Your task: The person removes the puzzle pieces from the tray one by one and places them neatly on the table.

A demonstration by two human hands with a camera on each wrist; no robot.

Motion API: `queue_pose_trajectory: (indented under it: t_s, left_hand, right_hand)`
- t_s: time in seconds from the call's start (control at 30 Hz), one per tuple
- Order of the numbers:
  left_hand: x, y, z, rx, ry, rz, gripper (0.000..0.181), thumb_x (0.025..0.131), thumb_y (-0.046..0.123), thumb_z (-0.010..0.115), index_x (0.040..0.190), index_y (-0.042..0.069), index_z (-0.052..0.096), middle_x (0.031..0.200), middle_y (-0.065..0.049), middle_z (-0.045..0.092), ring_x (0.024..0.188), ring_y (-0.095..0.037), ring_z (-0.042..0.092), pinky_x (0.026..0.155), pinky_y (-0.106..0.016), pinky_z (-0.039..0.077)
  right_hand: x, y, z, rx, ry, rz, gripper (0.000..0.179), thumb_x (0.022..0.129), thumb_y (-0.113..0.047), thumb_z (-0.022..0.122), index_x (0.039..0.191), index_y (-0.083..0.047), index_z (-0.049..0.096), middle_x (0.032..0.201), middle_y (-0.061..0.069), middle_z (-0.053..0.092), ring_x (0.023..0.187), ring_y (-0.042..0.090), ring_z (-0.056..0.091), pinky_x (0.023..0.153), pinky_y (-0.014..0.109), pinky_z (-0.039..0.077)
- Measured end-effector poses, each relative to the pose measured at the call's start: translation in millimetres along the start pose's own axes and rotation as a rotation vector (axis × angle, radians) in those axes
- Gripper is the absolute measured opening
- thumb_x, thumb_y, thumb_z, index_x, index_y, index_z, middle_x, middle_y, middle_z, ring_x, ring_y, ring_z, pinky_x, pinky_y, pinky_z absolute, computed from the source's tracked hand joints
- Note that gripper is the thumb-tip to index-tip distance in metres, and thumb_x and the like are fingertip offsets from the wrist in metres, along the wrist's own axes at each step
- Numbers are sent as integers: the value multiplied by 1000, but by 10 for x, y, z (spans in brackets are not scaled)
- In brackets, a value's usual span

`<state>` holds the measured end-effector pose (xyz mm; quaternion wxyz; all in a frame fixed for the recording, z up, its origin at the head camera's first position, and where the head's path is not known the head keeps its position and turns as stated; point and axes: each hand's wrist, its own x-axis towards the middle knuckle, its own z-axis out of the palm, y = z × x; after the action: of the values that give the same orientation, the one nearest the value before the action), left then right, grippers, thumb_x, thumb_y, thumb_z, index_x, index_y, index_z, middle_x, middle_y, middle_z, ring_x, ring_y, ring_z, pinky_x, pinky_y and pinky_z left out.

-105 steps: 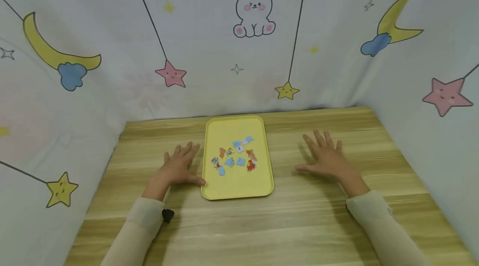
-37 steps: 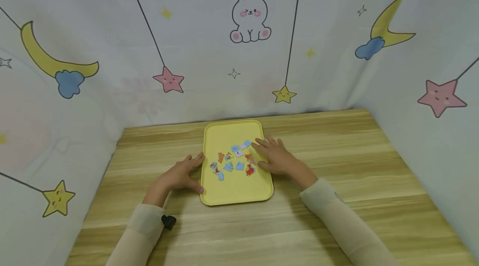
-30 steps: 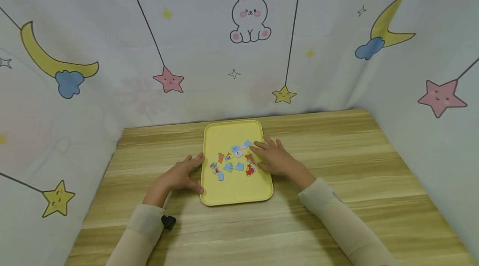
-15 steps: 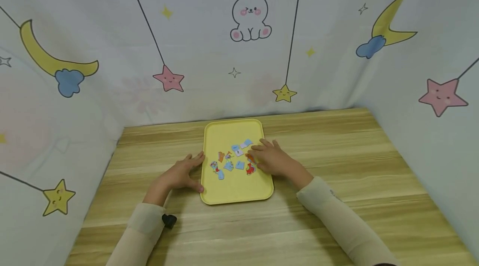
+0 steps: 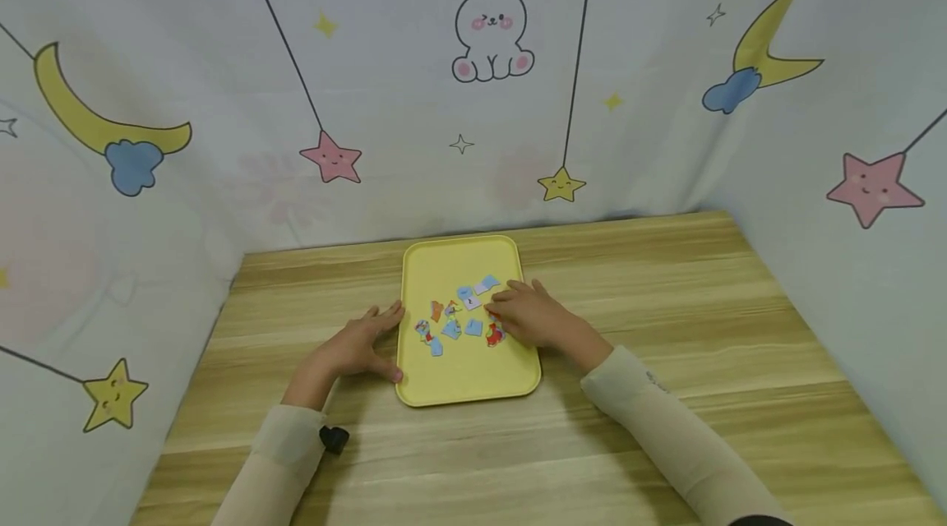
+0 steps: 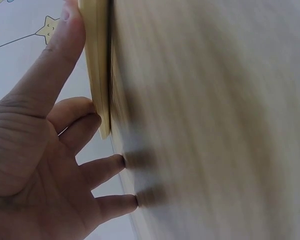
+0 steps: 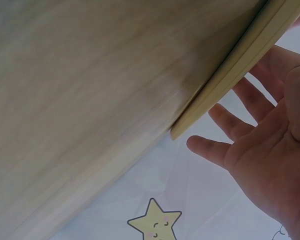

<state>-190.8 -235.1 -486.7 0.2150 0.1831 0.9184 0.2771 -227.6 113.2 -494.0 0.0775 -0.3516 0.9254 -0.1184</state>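
My left hand [image 5: 358,345] rests at the left edge of the yellow tray [image 5: 469,382], its thumb and fingers spread along the rim. In the left wrist view, the thumb of the left hand [image 6: 40,150] lies against the tray's side and two other fingertips reach down to the table. Over the tray's right side, my right hand [image 5: 538,316] has its fingertips down on an orange picture piece, which it mostly hides; I cannot tell whether it pinches it. Just below those fingers lies a red piece [image 5: 494,335]. From the right wrist view, the right hand [image 7: 265,135] reaches over the rim, fingers apart.
Several small flat picture pieces lie loose in the tray, among them a light blue piece [image 5: 473,328], an orange piece [image 5: 436,311] and a blue-and-white piece [image 5: 487,285]. Under the tray is a wood-grain table [image 5: 473,468], with a printed white curtain [image 5: 414,74] behind.
My right hand has come in from the table at the right to the tray, then crept left and down over the orange piece, covering it. The left hand stays at the tray's edge.
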Motion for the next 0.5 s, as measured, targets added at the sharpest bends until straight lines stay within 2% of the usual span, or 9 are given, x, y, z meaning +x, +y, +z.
queue_pose_trajectory:
  t_s: [0.1,0.3,0.5]
  left_hand:
    - [-9,-4,0,-1,4,9,115,65,46,88,157,13,26,164,-3,16,149,-43,4,114,-68,6]
    - [2,-20,-5,17,13,25,115,65,46,88,156,11,26,164,-5,16,149,-44,5,114,-67,6]
    - [-6,-11,-12,-8,8,15,115,65,46,88,156,12,26,164,-4,16,149,-43,4,114,-67,5]
  right_hand:
    - [14,8,21,-21,12,-12,35,101,-26,56,135,-23,62,134,-5,61,139,33,39,113,65,21]
    - [43,-7,24,-66,50,-45,28,101,-26,56,127,-23,67,120,-8,65,123,19,50,111,62,29]
    - [31,-28,2,-60,50,-42,28,102,-25,55,126,-18,66,123,-2,63,124,20,51,110,64,29]
